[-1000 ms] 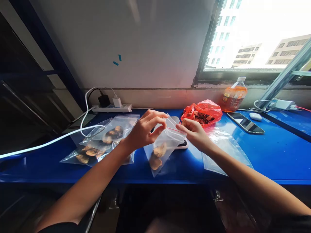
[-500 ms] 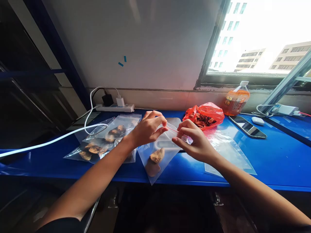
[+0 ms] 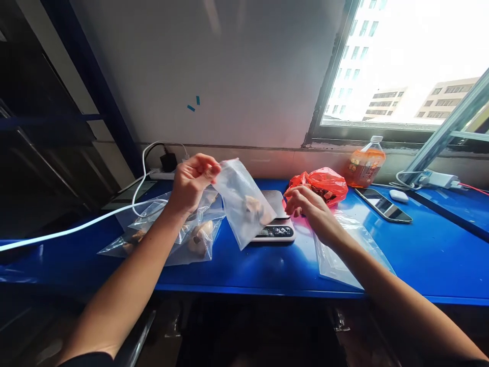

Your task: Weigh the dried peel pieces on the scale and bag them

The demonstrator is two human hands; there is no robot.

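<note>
My left hand [image 3: 195, 184] pinches the top corner of a zip-lock bag [image 3: 239, 196] with brown dried pieces inside. The bag hangs tilted in front of a kitchen scale [image 3: 275, 232], covering part of its plate and display. To the right of the scale, my right hand [image 3: 308, 206] holds nothing, its fingers bent and somewhat apart. Just behind it is a red plastic bag [image 3: 330, 183] with brown dried pieces in it. Beneath my right forearm lie flat clear bags [image 3: 367, 244]. More filled clear bags [image 3: 200, 239] lie on the left, partly hidden by my left arm.
A blue table [image 3: 244, 278] carries everything. At the back right stand a drink bottle [image 3: 367, 163], a phone [image 3: 384, 205] and a white earphone case [image 3: 398, 195]. A white cable [image 3: 84, 223] crosses the left side. A metal post [image 3: 446, 127] slants up at right.
My right hand has let go of the zip-lock bag and moved slightly right. My left hand has carried the bag left and up, uncovering part of the scale.
</note>
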